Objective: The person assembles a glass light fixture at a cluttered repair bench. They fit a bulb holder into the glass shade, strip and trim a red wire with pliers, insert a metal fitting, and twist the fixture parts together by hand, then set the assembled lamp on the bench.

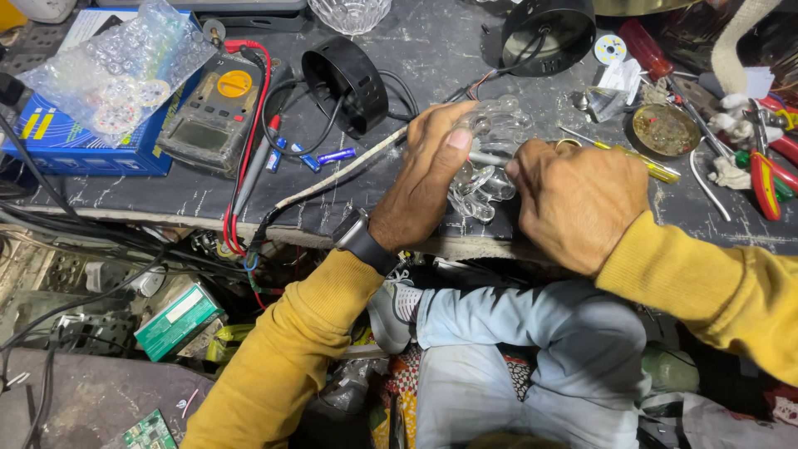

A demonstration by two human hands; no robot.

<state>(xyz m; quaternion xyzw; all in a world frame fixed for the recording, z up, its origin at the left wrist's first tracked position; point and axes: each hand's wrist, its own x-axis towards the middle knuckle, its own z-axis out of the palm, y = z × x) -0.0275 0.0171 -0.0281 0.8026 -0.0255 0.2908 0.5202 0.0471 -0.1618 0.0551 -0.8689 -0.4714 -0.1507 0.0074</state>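
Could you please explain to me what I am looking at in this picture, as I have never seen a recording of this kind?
There is no machine here: a person in yellow sleeves works with bare hands, and the one picture comes from a camera on their head, looking down at a scratched dark workbench. The left hand, with a dark wristwatch on its wrist, and the right hand both grip a clear moulded glass or plastic piece that has a thin metal rod through it. On the bench lie a grey multimeter with a yellow dial, a round black plastic housing with black wires, small blue cylindrical parts, a sheet of bubble wrap on a blue cardboard box, a red-handled screwdriver and red-handled pliers.
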